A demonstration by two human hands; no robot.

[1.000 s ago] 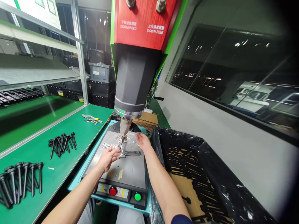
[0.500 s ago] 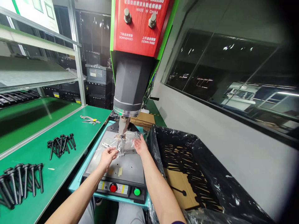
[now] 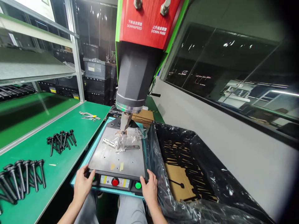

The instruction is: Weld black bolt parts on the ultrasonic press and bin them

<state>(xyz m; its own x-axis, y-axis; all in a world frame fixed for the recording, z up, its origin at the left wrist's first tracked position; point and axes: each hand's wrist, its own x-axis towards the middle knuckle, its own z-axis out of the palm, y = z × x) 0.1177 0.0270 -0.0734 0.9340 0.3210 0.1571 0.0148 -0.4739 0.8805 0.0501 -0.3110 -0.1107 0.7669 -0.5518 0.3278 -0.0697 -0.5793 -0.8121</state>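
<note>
My left hand (image 3: 82,182) rests at the front left corner of the press base, thumb apart from the fingers and holding nothing. Its thumb lies by a green button (image 3: 94,178), partly covered. At the front right corner my right hand (image 3: 149,188) is likewise open and empty, its thumb beside the other green button (image 3: 138,185). Between them sits a red button (image 3: 115,182). Behind, on the grey metal plate (image 3: 105,163), clear plastic film (image 3: 136,134) drapes around a small metal fixture (image 3: 132,147). The press's metal tip (image 3: 125,121) stands just above a dark round-headed part there.
Black ribbed bolt-like parts (image 3: 21,177) lie in two groups on the green table (image 3: 67,168), with pliers (image 3: 90,116) farther back. To the right, a plastic-lined black bin (image 3: 198,149) holds many dark parts on cardboard. The red press head (image 3: 147,28) hangs overhead.
Both hands have left the film and fixture and come back toward me, parting to the two front corners by the buttons. The film stays at the fixture. The view has shifted slightly.
</note>
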